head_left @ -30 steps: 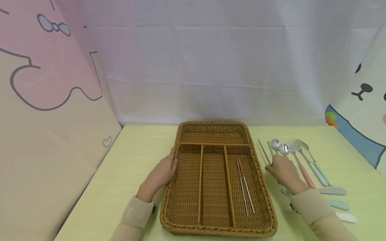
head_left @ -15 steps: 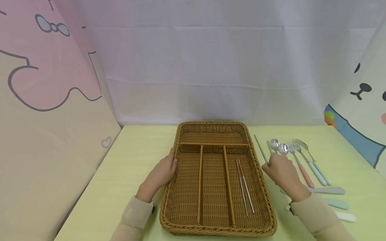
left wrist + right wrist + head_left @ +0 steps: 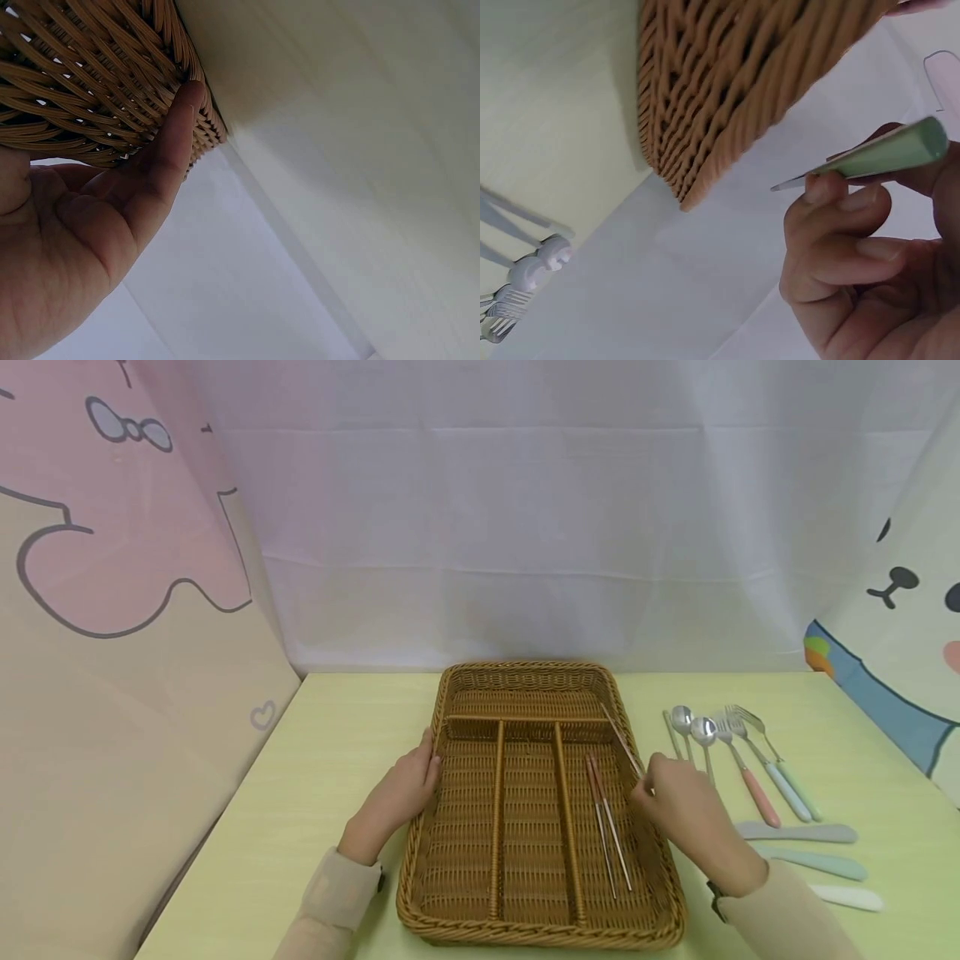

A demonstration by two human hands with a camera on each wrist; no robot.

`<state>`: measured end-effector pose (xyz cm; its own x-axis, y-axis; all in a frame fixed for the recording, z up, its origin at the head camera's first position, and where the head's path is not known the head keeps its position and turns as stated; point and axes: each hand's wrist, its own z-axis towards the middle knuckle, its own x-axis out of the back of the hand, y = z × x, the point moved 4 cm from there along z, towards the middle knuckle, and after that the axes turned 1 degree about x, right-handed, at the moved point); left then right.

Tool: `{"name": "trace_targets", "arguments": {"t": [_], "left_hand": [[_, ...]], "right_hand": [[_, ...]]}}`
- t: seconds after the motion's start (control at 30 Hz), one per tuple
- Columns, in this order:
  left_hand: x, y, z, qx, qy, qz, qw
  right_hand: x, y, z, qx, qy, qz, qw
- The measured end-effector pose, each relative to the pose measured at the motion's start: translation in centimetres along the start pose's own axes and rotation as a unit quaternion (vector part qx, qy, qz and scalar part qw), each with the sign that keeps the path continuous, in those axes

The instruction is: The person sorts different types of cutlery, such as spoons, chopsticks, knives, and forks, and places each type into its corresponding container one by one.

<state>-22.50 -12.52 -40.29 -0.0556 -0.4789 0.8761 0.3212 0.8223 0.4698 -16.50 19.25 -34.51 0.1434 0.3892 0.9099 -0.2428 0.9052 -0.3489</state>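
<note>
- Yellow-green table (image 3: pixel 352 752) carries a wicker tray (image 3: pixel 525 935).
- Left hand (image 3: pixel 401 793) rests flat against its side.
- Right hand (image 3: pixel 678 806) pinches a green-handled chopstick (image 3: pixel 621 739) above the right compartment.
- Better to lower it parallel beside the chopsticks (image 3: pixel 609 835) lying there.

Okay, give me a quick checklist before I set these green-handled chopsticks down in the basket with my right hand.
1. Right hand has a firm grip on the green-handled chopsticks: ok, fingers pinch the handle.
2. Chopsticks are over the basket: ok, tips above the right compartment.
3. Left hand steadies the basket: ok, fingers touch its left wall.
4. Room beside the pink-handled chopsticks: ok.
5. Both chopsticks are in the grip: cannot tell.
</note>
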Motion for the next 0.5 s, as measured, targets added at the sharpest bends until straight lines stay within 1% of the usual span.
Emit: {"name": "trace_targets", "arguments": {"t": [0.13,0.37,0.5], "left_hand": [[-0.1,-0.1,0.0,-0.002,0.001,0.001,1.0000],[0.0,0.0,0.0,-0.003,0.003,-0.001,1.0000],[0.0,0.0,-0.1,-0.006,0.005,0.000,1.0000]], "right_hand": [[-0.5,-0.8,-0.4,0.002,-0.014,-0.001,1.000],[-1.6,-1.5,-0.9,0.009,-0.038,-0.030,0.999],[-2.2,-1.7,-0.9,0.002,-0.050,-0.037,0.998]]}}
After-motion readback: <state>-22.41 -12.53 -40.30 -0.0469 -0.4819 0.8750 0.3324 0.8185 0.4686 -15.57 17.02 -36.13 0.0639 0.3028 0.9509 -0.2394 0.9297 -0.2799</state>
